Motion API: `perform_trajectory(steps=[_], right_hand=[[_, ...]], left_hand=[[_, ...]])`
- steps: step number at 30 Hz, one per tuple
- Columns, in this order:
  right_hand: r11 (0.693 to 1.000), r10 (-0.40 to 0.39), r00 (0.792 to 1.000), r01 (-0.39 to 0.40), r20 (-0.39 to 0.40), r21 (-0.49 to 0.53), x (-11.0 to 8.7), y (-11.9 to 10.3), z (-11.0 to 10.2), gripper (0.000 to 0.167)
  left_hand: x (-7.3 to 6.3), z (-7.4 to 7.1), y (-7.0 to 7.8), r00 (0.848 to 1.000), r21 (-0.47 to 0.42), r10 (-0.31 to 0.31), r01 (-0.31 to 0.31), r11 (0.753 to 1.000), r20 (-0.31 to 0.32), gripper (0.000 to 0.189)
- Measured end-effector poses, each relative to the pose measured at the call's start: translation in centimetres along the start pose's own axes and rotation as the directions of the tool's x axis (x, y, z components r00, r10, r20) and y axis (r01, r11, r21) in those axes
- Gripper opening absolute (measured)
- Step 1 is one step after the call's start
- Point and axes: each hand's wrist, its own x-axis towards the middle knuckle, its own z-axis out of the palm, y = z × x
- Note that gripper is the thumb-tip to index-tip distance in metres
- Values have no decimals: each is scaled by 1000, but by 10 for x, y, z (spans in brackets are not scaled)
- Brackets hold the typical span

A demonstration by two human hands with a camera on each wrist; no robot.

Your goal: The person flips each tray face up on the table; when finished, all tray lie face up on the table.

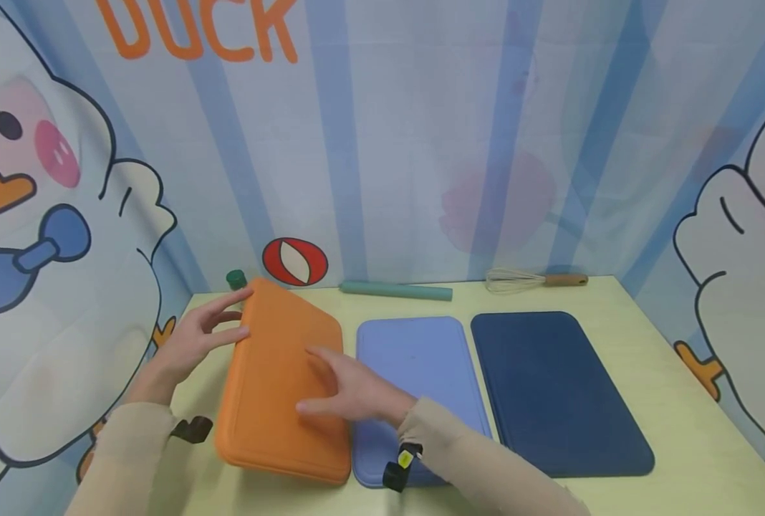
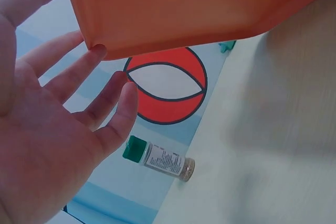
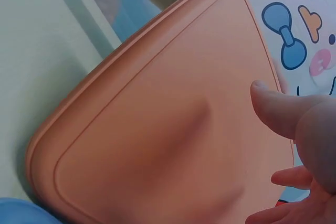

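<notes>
Orange board (image 1: 279, 423), long axis fore-aft, is touched at its raised left edge by the spread-fingered left hand (image 1: 192, 340) and overhung by the spread right hand (image 1: 354, 387).

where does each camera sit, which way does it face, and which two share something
head: worn on the head, looks forward and down at the tilted orange tray, blue tray and navy tray; left hand, right hand and both sleeves show
left wrist: looks past the left palm and fingers at the orange tray's edge and green-capped shaker
right wrist: looks across the orange tray's broad face; right thumb and fingers show at the right
head and left wrist share the backdrop's red circle
</notes>
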Motion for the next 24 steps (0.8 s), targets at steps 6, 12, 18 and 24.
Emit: perform_trajectory(steps=[6, 12, 18, 24], right_hand=[[999, -10, 1000, 9, 10, 43, 0, -9, -5, 90], [995, -64, 998, 63, 12, 79, 1, -19, -9, 89], [991, -123, 992, 122, 15, 58, 3, -26, -11, 86], [990, -131, 991, 130, 19, 55, 1, -35, -11, 84]], left_hand=[[2, 2, 5, 1000, 17, -3, 3, 1000, 0, 65], [4, 5, 10, 1000, 27, -1, 1, 1000, -1, 66], [8, 6, 14, 1000, 23, -7, 7, 1000, 6, 67], [10, 8, 18, 1000, 27, 3, -3, 1000, 11, 67]])
